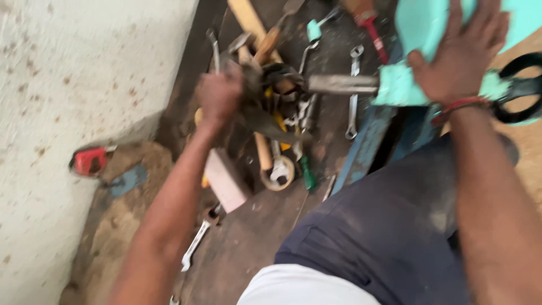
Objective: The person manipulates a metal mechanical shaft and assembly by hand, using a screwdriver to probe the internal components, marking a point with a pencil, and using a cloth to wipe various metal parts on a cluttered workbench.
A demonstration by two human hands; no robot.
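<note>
Dark tool (265, 116), seemingly within left hand (219, 95).

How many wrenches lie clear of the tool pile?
3: one wrench right of the pile, one on the floor below, one at its upper left; others may be buried.

No packages, labels, signs, screens.
</note>
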